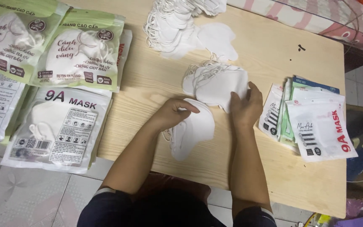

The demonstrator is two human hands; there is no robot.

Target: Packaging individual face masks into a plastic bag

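Holding a small stack of white masks (192,128) mid-table, left hand (171,113) fingers clamped on its top edge, right hand (245,107) fingers together on a 2nd pile (215,82); light, soft, floppy, prob. best gripped by the edges.

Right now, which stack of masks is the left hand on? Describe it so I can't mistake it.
On the wooden table, find the near edge's middle. The left hand rests on a small stack of white masks there. Unlike the pile under the right hand and the big heap at the far edge, it lies closest to the person.
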